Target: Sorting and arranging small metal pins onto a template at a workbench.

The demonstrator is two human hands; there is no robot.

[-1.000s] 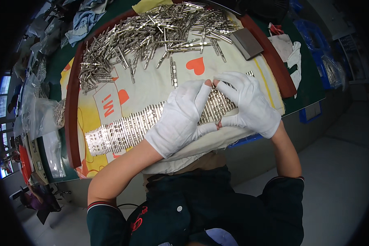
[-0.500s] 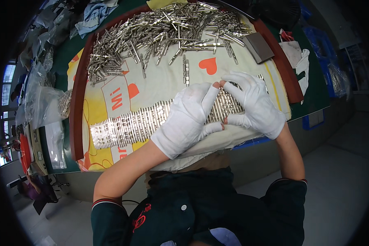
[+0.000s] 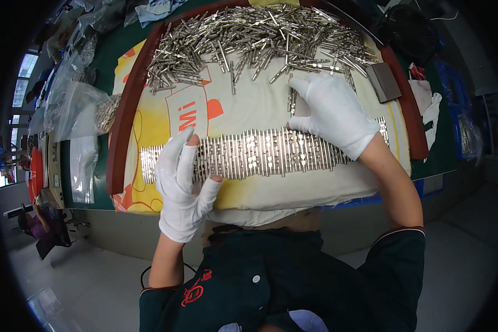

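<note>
A long row of slim metal shafts (image 3: 249, 155) lies side by side across the padded cloth. My left hand (image 3: 183, 185), in a white glove with bare fingertips, is over the row's left part, its thumb and fingers spread and nothing seen in them. My right hand (image 3: 337, 113), gloved the same way, is above the row towards the right. Its thumb and forefinger are wide apart, near the two ends of a loose metal shaft (image 3: 291, 102) lying on the cloth. Whether they touch it I cannot tell. The other right fingers are partly hidden.
A large heap of loose metal shafts (image 3: 260, 39) fills the far side. Dark red wooden rails (image 3: 128, 119) border the cloth left and right. A brown-grey block (image 3: 383, 83) sits by the right rail. Clear plastic bags (image 3: 77, 113) lie on the left.
My hands have moved apart: the left went left along the row, the right went up towards the loose shaft. The view has shifted, so the cloth appears further right.
</note>
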